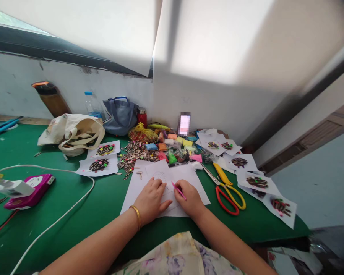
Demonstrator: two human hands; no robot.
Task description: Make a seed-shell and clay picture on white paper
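Note:
My left hand point(150, 200) lies flat on a white sheet of paper point(140, 183) on the green table point(88, 206), its fingers stretched out and pressing the sheet down. A gold bangle sits on that wrist. My right hand point(190, 198) is closed round a pink pen point(179, 190), whose tip touches the paper just right of my left fingers. A faint drawn outline point(159, 176) shows on the sheet above my hands.
Two pairs of scissors, yellow point(229, 185) and red point(222, 200), lie right of the paper. Sunflower seeds point(133, 154), coloured clay blocks point(172, 147) and several seed pictures point(99, 165) surround it. Bags point(74, 131), a bottle point(91, 105), a pink device point(31, 191) and a white cable point(74, 206) sit left.

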